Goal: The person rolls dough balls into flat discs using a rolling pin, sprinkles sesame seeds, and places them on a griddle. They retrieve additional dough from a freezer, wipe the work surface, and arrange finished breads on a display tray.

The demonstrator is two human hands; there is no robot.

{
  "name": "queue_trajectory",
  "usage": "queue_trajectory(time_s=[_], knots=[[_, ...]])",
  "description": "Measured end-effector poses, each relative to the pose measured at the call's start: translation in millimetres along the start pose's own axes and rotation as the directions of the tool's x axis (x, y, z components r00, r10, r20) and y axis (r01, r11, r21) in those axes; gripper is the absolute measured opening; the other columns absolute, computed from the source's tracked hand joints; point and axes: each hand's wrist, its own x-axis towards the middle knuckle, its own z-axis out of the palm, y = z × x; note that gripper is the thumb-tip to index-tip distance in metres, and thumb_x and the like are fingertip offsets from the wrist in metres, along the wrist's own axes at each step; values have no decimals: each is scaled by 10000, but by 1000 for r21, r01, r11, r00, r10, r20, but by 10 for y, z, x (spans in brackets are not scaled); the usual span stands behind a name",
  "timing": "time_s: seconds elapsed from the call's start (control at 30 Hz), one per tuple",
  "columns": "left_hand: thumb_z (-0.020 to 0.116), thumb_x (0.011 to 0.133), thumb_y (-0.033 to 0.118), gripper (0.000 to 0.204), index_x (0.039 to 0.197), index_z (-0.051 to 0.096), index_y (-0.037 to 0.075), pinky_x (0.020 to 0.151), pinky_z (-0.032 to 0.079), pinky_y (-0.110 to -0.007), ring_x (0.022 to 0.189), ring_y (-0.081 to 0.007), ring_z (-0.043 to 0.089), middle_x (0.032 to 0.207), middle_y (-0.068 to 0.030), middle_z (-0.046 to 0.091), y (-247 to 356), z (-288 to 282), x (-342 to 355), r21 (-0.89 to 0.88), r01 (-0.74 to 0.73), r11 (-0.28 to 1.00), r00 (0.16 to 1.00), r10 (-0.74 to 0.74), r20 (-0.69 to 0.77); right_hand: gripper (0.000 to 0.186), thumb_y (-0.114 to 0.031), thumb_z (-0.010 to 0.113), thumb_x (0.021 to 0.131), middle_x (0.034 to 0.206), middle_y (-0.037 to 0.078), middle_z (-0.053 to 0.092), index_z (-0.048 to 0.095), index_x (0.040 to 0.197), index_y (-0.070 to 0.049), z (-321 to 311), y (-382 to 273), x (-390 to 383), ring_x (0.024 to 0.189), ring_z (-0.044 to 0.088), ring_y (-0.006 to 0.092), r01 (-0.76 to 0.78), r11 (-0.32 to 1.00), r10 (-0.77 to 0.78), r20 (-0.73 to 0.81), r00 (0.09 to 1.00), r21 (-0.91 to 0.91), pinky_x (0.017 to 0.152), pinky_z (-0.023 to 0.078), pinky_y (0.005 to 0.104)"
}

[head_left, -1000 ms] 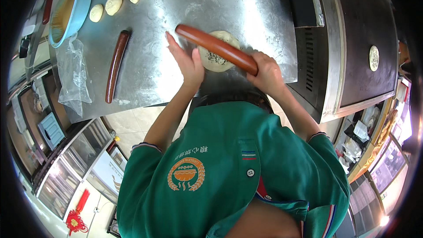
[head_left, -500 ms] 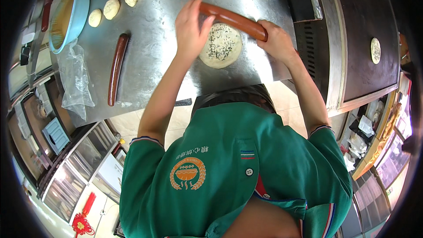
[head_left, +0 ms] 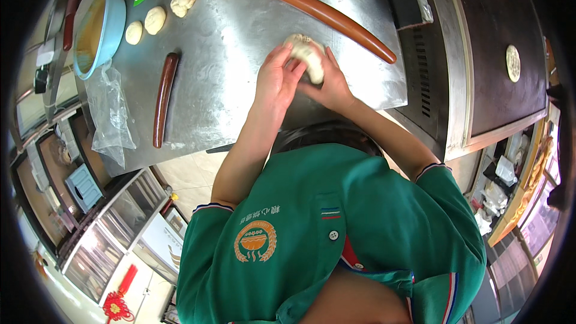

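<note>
Both the left hand [head_left: 276,81] and the right hand [head_left: 333,86] are grasping black-specked dough [head_left: 311,57] at the near right of the steel table [head_left: 225,87]; an orange-brown rolling pin [head_left: 330,16] is lying beyond.

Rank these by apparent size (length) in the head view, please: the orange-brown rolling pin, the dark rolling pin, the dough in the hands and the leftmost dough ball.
1. Orange-brown rolling pin
2. Dark rolling pin
3. Held dough, partly hidden
4. Leftmost dough ball
</note>
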Motion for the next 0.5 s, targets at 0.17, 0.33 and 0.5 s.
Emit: queue_trajectory(time_s=[0.17,0.33,0.5], knots=[[691,958,203,626,1476,396,12,1041,465,-388,1197,-222,560,1329,-133,563,39,692,-215,594,-707,385,692,550,468,611,16,627,881,1384,102,567,416,1454,0,-641,-256,143,1297,537,214,-32,209,232,-18,972,977,1072,453,382],[619,1011,336,512,1332,553,-56,1007,467,-341,1178,-198,590,1270,-130,633,-279,1456,-11,635,-352,687,923,141,359,613,19,634,878,1413,118,544,426,1454,-5,-1492,-313,-17,1319,523,265,-122,-37,300,127,945,992,1101,440,440],[624,1007,263,544,1458,438,21,1078,411,-377,1315,-206,489,1417,-118,531,-767,2280,188,632,-429,646,813,-30,582,549,18,649,864,1362,161,582,489,1389,20,-2772,57,-288,1269,566,294,136,109,383,-168,909,985,1069,474,452]])
